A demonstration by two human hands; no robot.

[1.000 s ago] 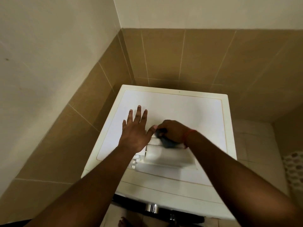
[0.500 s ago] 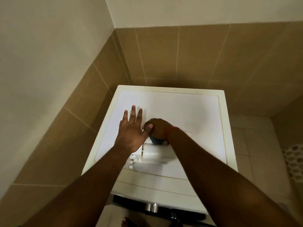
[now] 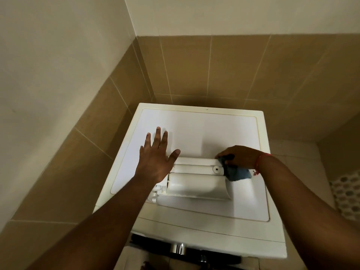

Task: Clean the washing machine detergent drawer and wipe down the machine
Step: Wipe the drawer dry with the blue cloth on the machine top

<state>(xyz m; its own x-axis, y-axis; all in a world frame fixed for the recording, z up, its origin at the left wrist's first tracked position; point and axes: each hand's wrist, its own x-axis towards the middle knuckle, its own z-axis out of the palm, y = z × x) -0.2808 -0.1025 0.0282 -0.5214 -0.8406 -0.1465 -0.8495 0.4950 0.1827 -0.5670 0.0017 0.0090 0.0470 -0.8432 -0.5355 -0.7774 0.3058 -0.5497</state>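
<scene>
The white detergent drawer [image 3: 194, 182] lies flat on top of the white washing machine [image 3: 204, 129], near its front. My left hand [image 3: 155, 156] rests palm down with fingers spread on the machine top, its thumb touching the drawer's left end. My right hand [image 3: 239, 155] is closed on a blue cloth [image 3: 236, 172] and presses it against the drawer's right end. A red thread circles my right wrist.
The machine stands in a corner with tan tiled walls [image 3: 194, 71] behind and to the left. Pale floor tiles [image 3: 298, 156] lie to the right, with a white perforated basket [image 3: 346, 193] at the right edge. The dark door rim [image 3: 181, 248] shows below the front panel.
My right hand with the cloth has slid from the drawer's left part along it to its right end. My left hand has stayed flat on the machine top.
</scene>
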